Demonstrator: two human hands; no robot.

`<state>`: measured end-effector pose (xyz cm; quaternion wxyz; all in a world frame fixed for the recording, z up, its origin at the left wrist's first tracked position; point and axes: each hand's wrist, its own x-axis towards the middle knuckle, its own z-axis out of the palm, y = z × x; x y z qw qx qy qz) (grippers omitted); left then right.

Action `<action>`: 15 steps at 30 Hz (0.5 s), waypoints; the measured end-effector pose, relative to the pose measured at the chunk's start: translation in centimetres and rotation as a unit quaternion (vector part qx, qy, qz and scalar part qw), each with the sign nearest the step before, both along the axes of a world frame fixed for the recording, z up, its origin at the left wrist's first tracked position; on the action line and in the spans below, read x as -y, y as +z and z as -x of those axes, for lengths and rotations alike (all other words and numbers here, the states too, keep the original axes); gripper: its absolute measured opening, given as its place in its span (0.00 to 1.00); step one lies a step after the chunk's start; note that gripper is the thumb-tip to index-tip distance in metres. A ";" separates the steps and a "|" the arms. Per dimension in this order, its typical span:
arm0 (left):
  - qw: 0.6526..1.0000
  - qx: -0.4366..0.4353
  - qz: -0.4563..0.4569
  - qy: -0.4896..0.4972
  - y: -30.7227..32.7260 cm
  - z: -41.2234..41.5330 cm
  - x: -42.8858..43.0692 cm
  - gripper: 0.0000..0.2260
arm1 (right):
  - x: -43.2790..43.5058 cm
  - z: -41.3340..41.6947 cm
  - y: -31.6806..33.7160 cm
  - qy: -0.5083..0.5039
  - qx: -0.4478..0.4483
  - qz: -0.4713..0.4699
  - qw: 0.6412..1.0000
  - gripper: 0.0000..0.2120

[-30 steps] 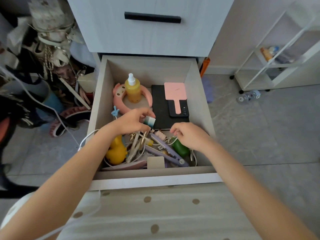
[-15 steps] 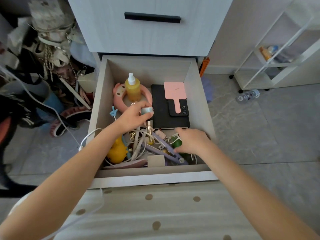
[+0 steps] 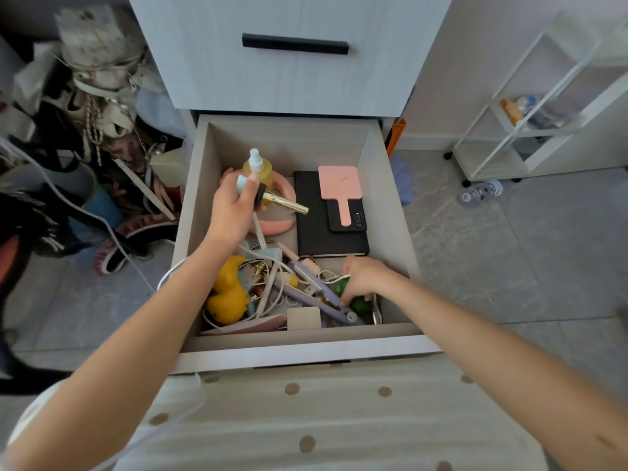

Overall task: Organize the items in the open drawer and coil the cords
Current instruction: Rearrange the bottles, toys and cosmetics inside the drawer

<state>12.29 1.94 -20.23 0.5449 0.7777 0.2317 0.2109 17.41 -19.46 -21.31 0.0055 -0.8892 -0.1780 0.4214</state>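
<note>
The drawer [image 3: 199, 232] stands pulled out under the closed one. The left hand [image 3: 231, 212] is raised over its 10 o'clock part, fingers clenched around a key [image 3: 285, 202] with a black head, the gold blade pointing toward 3 o'clock; the thumb also pins a small pale blue piece [image 3: 242, 183]. Just behind the hand, at 11 o'clock, are a yellow bottle [image 3: 258, 169] and a pink ring [image 3: 275, 227].

At 1 o'clock lies a black notebook [image 3: 331, 232] with a phone [image 3: 351, 220] and a pink mirror [image 3: 341, 186] on top.

The right hand [image 3: 363, 277] is down at 5 o'clock, fingers curled over a green thing [image 3: 361, 304]; whether it grasps anything I cannot tell. Tangled white cords [image 3: 268, 294] fill 6 o'clock, beside a purple tool [image 3: 319, 294]. A yellow duck [image 3: 229, 294] sits at 7 o'clock.
</note>
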 end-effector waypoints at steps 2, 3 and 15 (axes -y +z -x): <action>0.998 -0.004 0.065 0.025 0.2 0.0 -0.2 0.12 | 0.0 -0.1 0.6 -0.023 -0.015 -0.015 1.000 0.13; 0.995 -0.008 0.089 0.038 0.2 0.0 -0.2 0.13 | -0.1 -0.1 1.0 -0.024 -0.018 -0.020 0.999 0.11; 0.978 0.073 0.157 0.116 3.4 0.8 -1.0 0.07 | -8.3 5.2 5.8 -0.083 -0.061 -0.215 0.971 0.23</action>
